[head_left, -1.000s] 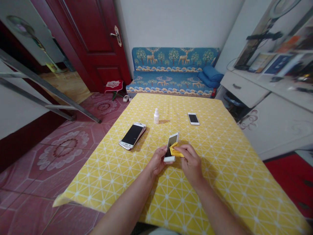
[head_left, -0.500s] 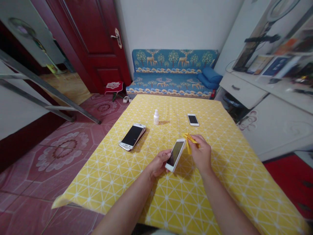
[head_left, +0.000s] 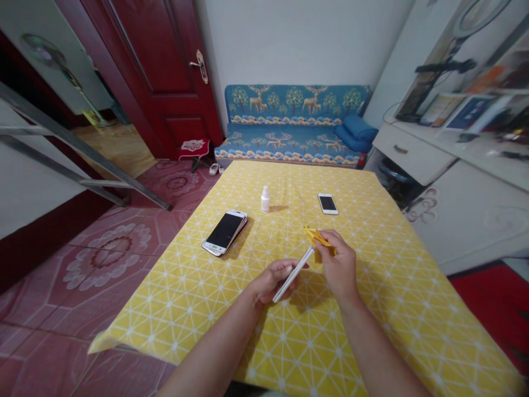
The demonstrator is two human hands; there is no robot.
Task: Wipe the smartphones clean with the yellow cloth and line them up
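I find the smartphone [head_left: 294,275] now turned edge-on, left fingers [head_left: 282,272] clamped on it, right fingers [head_left: 333,240] pinching yellow cloth [head_left: 314,236] by its top, presumably exposing edges for wiping.

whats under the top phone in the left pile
Under the top phone, thin edges of other phone-like items show on the right, above the yellow tablecloth; their faces are covered, so I can't count them.

The left hand [head_left: 276,280] is gripping with curled fingers [head_left: 288,263]; the right hand [head_left: 339,260] is pinching between thumb [head_left: 325,255] and fingertips. Both forearms [head_left: 219,344] are slanting inward, wrists [head_left: 347,295] apart.
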